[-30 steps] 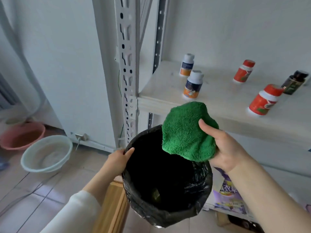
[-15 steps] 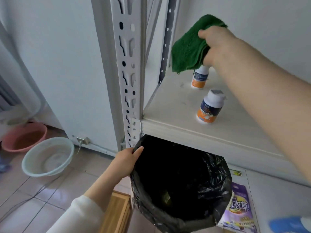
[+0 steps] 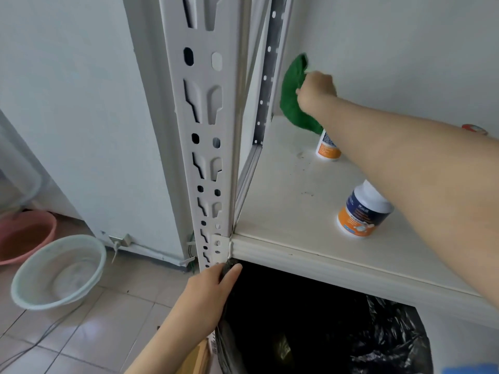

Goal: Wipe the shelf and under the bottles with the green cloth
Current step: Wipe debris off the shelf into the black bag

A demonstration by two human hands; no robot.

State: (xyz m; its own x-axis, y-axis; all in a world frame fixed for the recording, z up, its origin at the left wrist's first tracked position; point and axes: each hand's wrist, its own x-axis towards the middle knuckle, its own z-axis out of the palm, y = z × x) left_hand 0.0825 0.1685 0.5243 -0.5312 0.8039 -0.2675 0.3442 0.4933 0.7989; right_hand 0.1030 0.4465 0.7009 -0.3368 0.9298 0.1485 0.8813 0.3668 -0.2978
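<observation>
My right hand [image 3: 316,90] grips the green cloth [image 3: 292,98] at the shelf's back left corner, against the wall, just above a white bottle with an orange label [image 3: 327,147]. A second white bottle with a blue and orange label [image 3: 361,211] stands nearer on the cream shelf [image 3: 283,184], partly behind my forearm. A red cap [image 3: 474,129] peeks over my arm at the far right. My left hand [image 3: 209,295] holds the rim of a bin lined with a black bag [image 3: 351,333] below the shelf's front edge.
A white perforated rack post [image 3: 205,130] stands at the shelf's left front corner. On the tiled floor to the left sit a pale basin [image 3: 58,271] and a pink basin [image 3: 24,236]. A cable runs across the floor tiles.
My right hand has carried the cloth from over the bin up to the shelf's back left corner. The view has moved closer to the shelf. My left hand stays on the bin rim.
</observation>
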